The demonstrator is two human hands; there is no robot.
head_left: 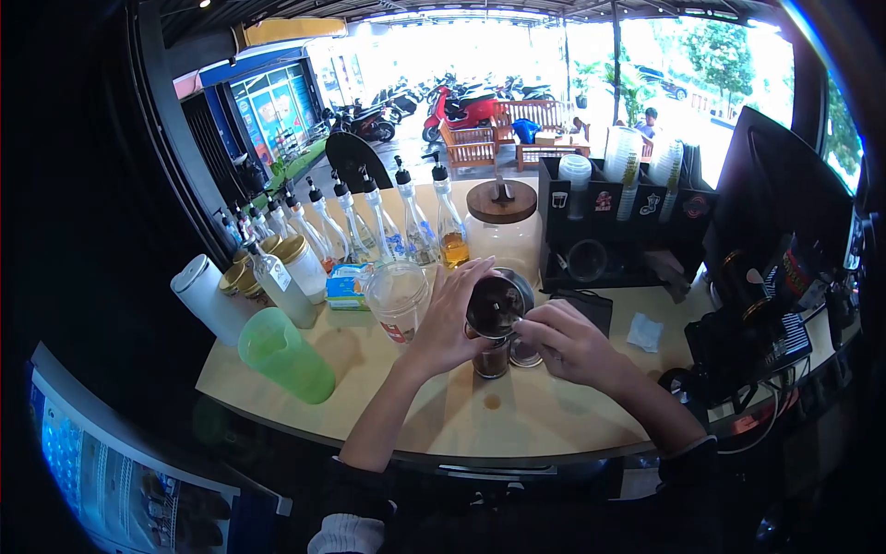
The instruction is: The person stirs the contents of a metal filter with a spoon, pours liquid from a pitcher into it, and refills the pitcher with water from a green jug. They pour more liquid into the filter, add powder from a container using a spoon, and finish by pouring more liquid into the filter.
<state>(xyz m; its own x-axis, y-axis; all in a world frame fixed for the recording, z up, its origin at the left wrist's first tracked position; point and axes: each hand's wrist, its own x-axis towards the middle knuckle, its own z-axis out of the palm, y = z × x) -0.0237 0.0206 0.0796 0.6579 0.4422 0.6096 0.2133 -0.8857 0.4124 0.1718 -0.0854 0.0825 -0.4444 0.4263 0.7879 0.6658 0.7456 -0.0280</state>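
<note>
My left hand (445, 319) is wrapped round a dark, round metal-looking cup (496, 300), its wide mouth turned toward me. At the cup's lower right rim, the fingers of my right hand (565, 337) are pinched together; a small bright bit shows at the fingertips, too small to name. Just below the cup stands a small glass jar (491, 362) with brown contents, partly hidden by the cup and my left fingers. Beside the jar lies a round lid-like piece (526, 353). A clear plastic tub (397, 300) stands left of my left hand.
Pump bottles (450, 222) line the counter's far edge, near a large wooden-lidded jar (503, 231). A green pitcher (288, 355) stands at left. On the right are a black cup holder (591, 235), a crumpled white tissue (644, 332) and dark equipment (738, 342).
</note>
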